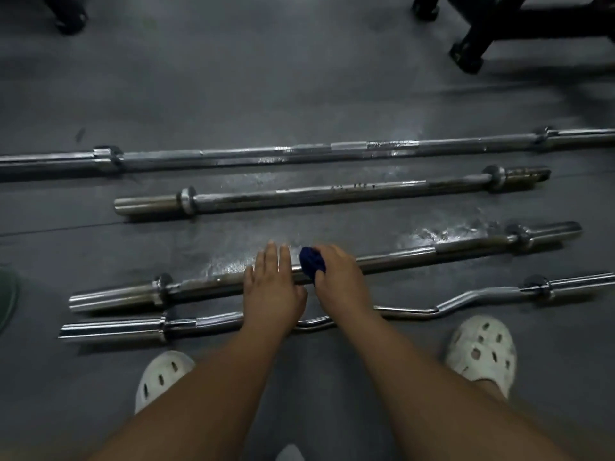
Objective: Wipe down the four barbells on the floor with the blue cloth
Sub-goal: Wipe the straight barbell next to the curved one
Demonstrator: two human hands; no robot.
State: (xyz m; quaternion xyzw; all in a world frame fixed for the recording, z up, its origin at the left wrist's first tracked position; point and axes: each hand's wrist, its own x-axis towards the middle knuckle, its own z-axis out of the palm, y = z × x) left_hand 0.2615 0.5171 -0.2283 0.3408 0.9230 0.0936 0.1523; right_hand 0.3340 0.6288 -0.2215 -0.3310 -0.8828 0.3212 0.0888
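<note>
On a grey gym floor (299, 78), a person pins the second-nearest straight chrome barbell (416, 257) with a flat, straight-fingered left hand (271, 281) while the right hand (336, 271) clutches a bunched dark blue cloth (311, 261) against its middle. The wet sheen beside it could let the bar roll.

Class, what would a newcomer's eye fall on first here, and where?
Four chrome barbells lie parallel on the grey floor, the nearest one curved. At centre, the right hand grips a blue cloth on the second-nearest bar; the left hand rests flat beside it.
</note>
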